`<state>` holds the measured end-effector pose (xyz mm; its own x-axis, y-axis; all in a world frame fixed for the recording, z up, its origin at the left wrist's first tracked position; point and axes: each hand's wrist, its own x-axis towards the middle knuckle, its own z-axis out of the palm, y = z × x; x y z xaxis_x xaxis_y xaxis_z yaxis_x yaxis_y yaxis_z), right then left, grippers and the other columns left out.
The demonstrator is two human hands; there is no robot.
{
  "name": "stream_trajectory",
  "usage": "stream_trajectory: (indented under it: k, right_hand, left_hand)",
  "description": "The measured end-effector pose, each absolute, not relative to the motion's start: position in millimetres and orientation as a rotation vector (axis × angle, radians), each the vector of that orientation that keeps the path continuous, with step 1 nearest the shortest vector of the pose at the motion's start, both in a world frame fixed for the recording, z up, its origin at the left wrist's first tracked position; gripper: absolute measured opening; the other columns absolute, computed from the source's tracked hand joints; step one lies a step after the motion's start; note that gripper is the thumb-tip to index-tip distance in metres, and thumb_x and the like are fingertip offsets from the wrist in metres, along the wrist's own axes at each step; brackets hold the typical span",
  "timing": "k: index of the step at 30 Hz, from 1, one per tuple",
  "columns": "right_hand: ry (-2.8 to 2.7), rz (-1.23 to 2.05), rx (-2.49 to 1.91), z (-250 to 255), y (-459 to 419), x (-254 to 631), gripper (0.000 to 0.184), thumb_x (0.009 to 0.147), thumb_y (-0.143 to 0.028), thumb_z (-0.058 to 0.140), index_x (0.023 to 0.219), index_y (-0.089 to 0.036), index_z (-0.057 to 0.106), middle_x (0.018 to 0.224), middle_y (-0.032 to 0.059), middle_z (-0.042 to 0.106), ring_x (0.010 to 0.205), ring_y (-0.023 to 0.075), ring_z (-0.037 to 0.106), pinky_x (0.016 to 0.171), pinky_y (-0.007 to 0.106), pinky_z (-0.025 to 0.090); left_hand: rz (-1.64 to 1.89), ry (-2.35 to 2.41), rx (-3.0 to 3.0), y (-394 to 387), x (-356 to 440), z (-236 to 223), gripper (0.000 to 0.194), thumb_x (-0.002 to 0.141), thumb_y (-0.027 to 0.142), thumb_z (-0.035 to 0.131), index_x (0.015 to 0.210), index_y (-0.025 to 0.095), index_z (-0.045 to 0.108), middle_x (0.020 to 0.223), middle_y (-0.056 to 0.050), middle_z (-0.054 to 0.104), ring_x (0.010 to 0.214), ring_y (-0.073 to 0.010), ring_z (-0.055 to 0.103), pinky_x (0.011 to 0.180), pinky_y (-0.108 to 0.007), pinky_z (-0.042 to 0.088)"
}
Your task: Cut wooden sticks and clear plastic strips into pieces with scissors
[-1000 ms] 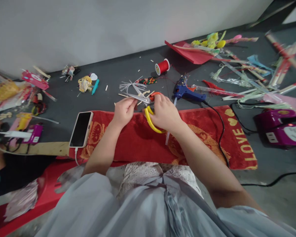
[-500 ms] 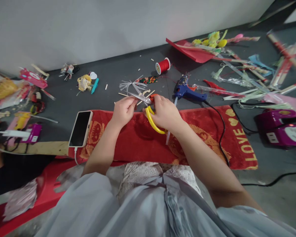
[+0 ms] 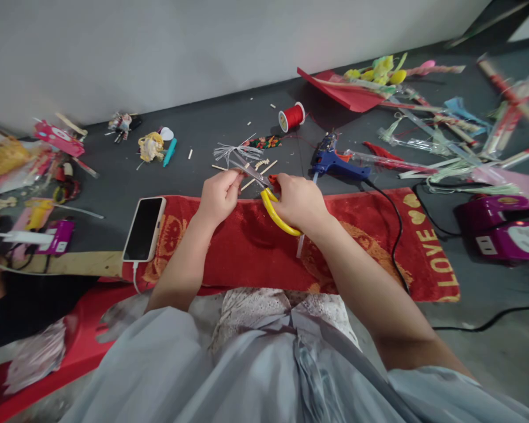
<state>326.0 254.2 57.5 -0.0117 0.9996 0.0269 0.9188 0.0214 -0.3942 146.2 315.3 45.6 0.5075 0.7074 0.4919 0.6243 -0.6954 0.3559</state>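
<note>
My right hand (image 3: 298,201) is closed round the yellow and orange handles of a pair of scissors (image 3: 268,194), whose blades point up and left, nearly shut. My left hand (image 3: 219,195) pinches something small and thin at the blade tips; I cannot make out what it is. Both hands hover over the far edge of a red towel (image 3: 247,247) with gold patterns and the word LOVE. Just beyond the blades lie pale fringed strips (image 3: 235,153) and short wooden sticks.
A white phone (image 3: 144,228) on a cable lies left of the towel. A blue glue gun (image 3: 335,164) with a black cord, a red thread spool (image 3: 291,117), purple boxes (image 3: 502,226) and heaps of craft flowers and wrappers lie around. Another person's hand shows at the far left.
The scissor blades have closed from wide apart to nearly shut. My right hand has drawn slightly nearer and the left has lifted a little toward the blades.
</note>
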Motion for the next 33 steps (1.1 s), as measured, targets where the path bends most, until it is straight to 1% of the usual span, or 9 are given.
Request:
stream_trajectory:
  k: [7,11,15,20,26,30,33]
  right_hand:
    - [-1.982,0.365,-2.008,63,251,325,0.040,0.083,-0.044,0.044,0.095,-0.012,0.066,0.086,0.0166,0.070,0.076,0.0278,0.066,0.062,0.034,0.042]
    - [-1.982,0.365,-2.020,61,252,324,0.041,0.083,-0.044,0.044,0.095,-0.012,0.065,0.087,0.0167,0.070,0.075,0.0274,0.065,0.063,0.035,0.043]
    - [-1.964,0.349,-1.966,57,255,327,0.041,0.082,-0.045,0.047,0.100,-0.013,0.063,0.091,0.0147,0.069,0.077,0.0264,0.064,0.064,0.034,0.042]
    - [-1.965,0.319,-1.802,53,255,329,0.041,0.082,-0.045,0.049,0.104,-0.013,0.058,0.100,0.0141,0.068,0.085,0.0257,0.062,0.071,0.034,0.043]
    - [-2.006,0.264,-1.700,49,254,330,0.041,0.083,-0.046,0.050,0.106,-0.013,0.053,0.108,0.0173,0.065,0.098,0.0288,0.059,0.084,0.038,0.043]
    - [-2.030,0.277,-1.703,48,253,329,0.041,0.083,-0.047,0.049,0.105,-0.012,0.053,0.107,0.0173,0.065,0.097,0.0285,0.059,0.084,0.037,0.042]
    - [-2.041,0.308,-1.725,50,253,328,0.041,0.084,-0.047,0.049,0.105,-0.012,0.053,0.106,0.0168,0.065,0.093,0.0278,0.060,0.080,0.036,0.042]
  left_hand:
    - [0.951,1.156,2.581,315,146,47,0.046,0.098,0.046,0.030,0.067,0.020,0.051,0.058,-0.002,0.058,0.058,-0.0123,0.054,0.059,-0.025,0.040]
    - [0.960,1.140,2.539,315,147,47,0.049,0.098,0.049,0.030,0.067,0.019,0.053,0.057,-0.001,0.057,0.057,-0.0121,0.054,0.058,-0.025,0.041]
    - [0.985,1.116,2.370,314,149,47,0.051,0.096,0.056,0.031,0.071,0.019,0.057,0.055,0.000,0.056,0.054,-0.0109,0.055,0.059,-0.025,0.044]
    - [0.961,1.042,2.188,312,149,49,0.054,0.093,0.060,0.036,0.062,0.020,0.054,0.055,-0.001,0.056,0.050,-0.0098,0.052,0.053,-0.025,0.045]
    - [0.857,0.990,2.155,314,144,50,0.052,0.091,0.063,0.037,0.072,0.021,0.062,0.051,0.000,0.056,0.047,-0.0112,0.054,0.050,-0.026,0.045]
    - [0.815,0.966,2.138,315,142,48,0.052,0.092,0.062,0.037,0.073,0.021,0.063,0.051,0.000,0.057,0.046,-0.0111,0.054,0.049,-0.026,0.044]
    - [0.809,0.954,2.115,316,141,46,0.049,0.092,0.061,0.039,0.074,0.021,0.062,0.051,0.001,0.057,0.046,-0.0109,0.053,0.048,-0.025,0.044]
